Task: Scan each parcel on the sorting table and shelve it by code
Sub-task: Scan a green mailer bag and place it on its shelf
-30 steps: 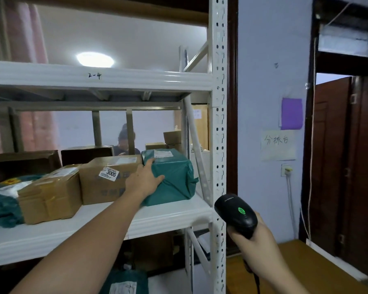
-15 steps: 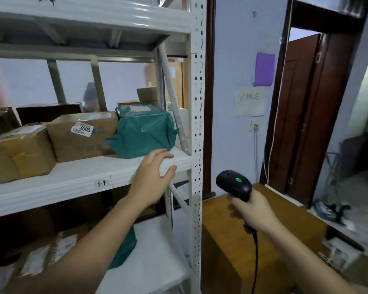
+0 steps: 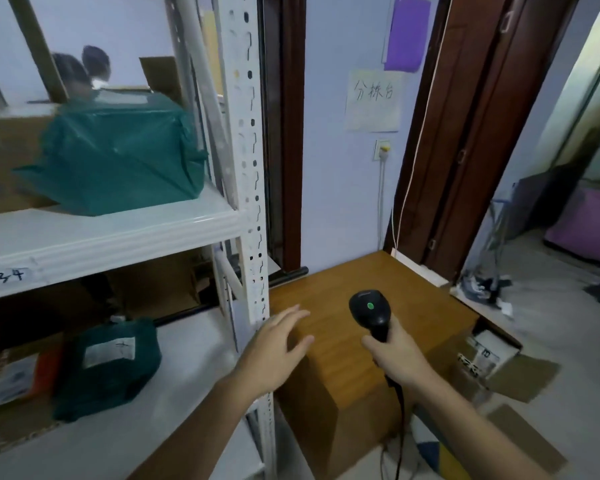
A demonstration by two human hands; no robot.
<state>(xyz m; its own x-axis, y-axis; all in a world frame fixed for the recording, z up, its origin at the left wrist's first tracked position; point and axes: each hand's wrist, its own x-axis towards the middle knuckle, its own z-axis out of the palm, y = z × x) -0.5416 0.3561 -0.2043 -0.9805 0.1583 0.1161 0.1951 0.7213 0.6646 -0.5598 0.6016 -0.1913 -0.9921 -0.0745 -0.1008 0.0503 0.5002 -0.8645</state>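
A green plastic-wrapped parcel (image 3: 118, 154) sits on the white shelf (image 3: 111, 233) labelled 3-4, beside a brown box (image 3: 4, 157). My left hand (image 3: 274, 351) hovers free with fingers spread, in front of the shelf post (image 3: 248, 168) and over the left edge of the wooden sorting table (image 3: 340, 341). My right hand (image 3: 395, 358) grips the handle of a black barcode scanner (image 3: 371, 311) with a green light, held above the table. Another green parcel (image 3: 108, 365) lies on the lower shelf.
A paper sign (image 3: 373, 100) and a purple sheet (image 3: 406, 32) hang on the wall behind the table. A dark wooden door frame (image 3: 465, 133) stands to the right. An open cardboard box (image 3: 489, 358) lies on the floor past the table's right edge.
My left hand has let go of the green parcel and dropped from the shelf down to the table's edge. The view has swung down and right; the scanner hand has lowered over the table.
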